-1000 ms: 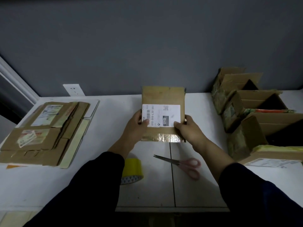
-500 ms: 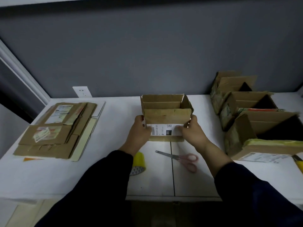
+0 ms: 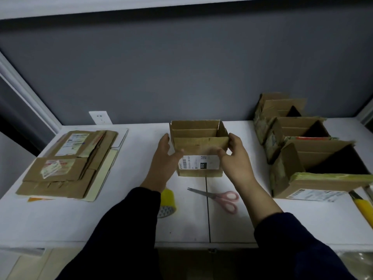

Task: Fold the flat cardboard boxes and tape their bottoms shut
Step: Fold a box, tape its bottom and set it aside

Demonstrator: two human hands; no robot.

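Observation:
A small cardboard box [image 3: 198, 145] stands upright on the white table [image 3: 121, 219], its top flaps open and a white barcode label on its near face. My left hand [image 3: 164, 158] is beside its left wall with straight fingers and the thumb at the near face, blurred. My right hand [image 3: 235, 158] holds the box's right near corner, fingers on the flap edge and thumb on the front. A yellow tape roll [image 3: 168, 199] lies half hidden under my left sleeve. Pink-handled scissors [image 3: 220, 197] lie in front of the box. Flat boxes [image 3: 66, 164] are stacked at the left.
Three folded open boxes [image 3: 314, 158] stand in a row at the right. A yellow-handled tool [image 3: 363, 209] lies at the right edge. A wall socket [image 3: 100, 117] sits at the back left. The table's front edge runs close below my forearms.
The box was turned from lying with its taped bottom facing me to standing upright on the table. My left hand has since loosened and drawn slightly off the left wall.

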